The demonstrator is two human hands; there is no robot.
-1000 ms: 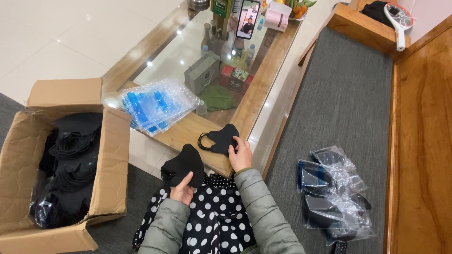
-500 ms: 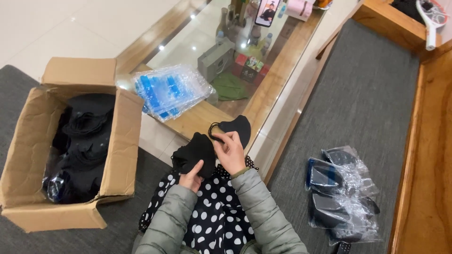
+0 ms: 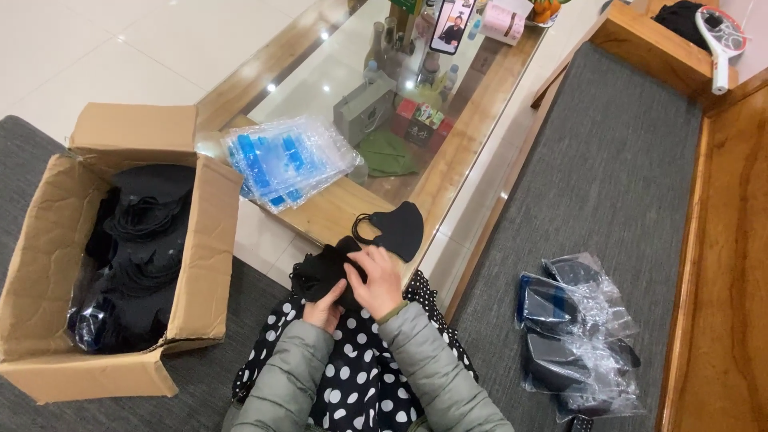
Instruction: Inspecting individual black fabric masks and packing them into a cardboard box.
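Both hands are bunched on the stack of black masks (image 3: 324,272) in the person's lap. The right hand (image 3: 376,280) lies on top, fingers curled over the pile's near edge; the left hand (image 3: 326,308) cups it from underneath. A single black mask (image 3: 396,230) lies just beyond the right hand on the wooden surface (image 3: 336,212), long axis slanting away to the right, so the right hand is nearer.
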